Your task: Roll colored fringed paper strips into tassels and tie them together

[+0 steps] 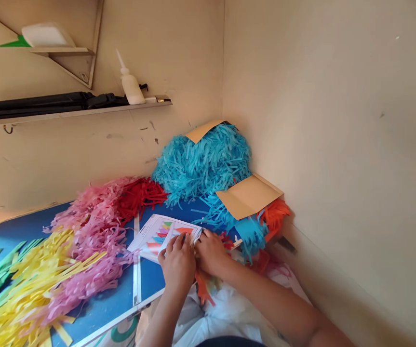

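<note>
At the frame's lower centre, our left hand (180, 260) and right hand (211, 251) are resting at the right end of a printed packet (153, 235) lying on the blue desk (153, 277). Some fingertips are hiding from view, so we cannot tell whether either grip is pinching it. We are judging it light, flexible, probably slippery and easily creased; its flat edges are offering the safest hold.

White nozzle bottle (132, 88), black object (41, 101) on wall shelf (95, 112); hook (8, 129) beneath.
</note>
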Action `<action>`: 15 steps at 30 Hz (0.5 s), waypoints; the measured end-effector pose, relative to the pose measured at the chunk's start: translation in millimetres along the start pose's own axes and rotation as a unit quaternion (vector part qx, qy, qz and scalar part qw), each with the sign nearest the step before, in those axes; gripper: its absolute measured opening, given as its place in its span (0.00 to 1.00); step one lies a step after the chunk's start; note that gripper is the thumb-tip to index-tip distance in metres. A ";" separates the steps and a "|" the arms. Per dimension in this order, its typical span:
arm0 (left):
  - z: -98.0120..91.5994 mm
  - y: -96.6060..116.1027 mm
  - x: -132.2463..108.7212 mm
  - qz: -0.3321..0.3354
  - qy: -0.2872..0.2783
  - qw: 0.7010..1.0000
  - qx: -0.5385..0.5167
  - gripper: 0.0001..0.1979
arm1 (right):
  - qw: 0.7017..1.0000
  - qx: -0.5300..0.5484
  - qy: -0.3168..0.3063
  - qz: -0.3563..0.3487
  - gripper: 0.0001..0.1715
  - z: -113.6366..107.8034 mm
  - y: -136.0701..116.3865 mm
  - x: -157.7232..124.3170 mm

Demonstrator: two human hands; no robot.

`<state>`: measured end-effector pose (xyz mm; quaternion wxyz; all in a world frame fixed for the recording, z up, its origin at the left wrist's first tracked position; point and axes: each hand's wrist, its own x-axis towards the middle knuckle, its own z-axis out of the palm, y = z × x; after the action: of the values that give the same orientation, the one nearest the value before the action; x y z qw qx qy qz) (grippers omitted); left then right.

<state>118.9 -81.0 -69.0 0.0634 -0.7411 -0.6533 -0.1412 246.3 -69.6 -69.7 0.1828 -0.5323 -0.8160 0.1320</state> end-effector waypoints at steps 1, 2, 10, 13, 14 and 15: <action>0.1 0.1 0.6 -0.001 -0.004 1.000 -0.001 0.19 | 1.000 -0.001 -0.003 -0.005 0.20 -1.1 0.3 -3.2; 0.3 0.0 1.1 -0.003 -0.007 1.000 -0.001 0.19 | 1.000 0.004 -0.005 -0.013 0.22 -2.7 1.0 -8.6; -0.8 1.3 3.1 -0.017 -0.028 0.999 -0.003 0.20 | 0.993 0.040 0.085 -0.075 0.33 2.9 6.9 -55.2; -1.8 3.7 3.4 -0.012 -0.028 1.000 -0.002 0.20 | 0.997 0.004 0.027 -0.077 0.36 21.2 7.9 -49.7; -2.1 4.4 3.2 -0.010 -0.025 1.000 0.000 0.20 | 0.998 -0.013 0.021 -0.059 0.36 25.8 8.2 -46.6; -2.4 4.9 2.9 -0.009 -0.021 1.000 0.000 0.20 | 0.999 -0.027 0.020 -0.042 0.35 29.0 8.4 -43.5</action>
<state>123.7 -79.6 -65.5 0.0480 -0.7379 -0.6613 -0.1262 256.3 -106.8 -106.0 0.1899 -0.5044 -0.8373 0.0917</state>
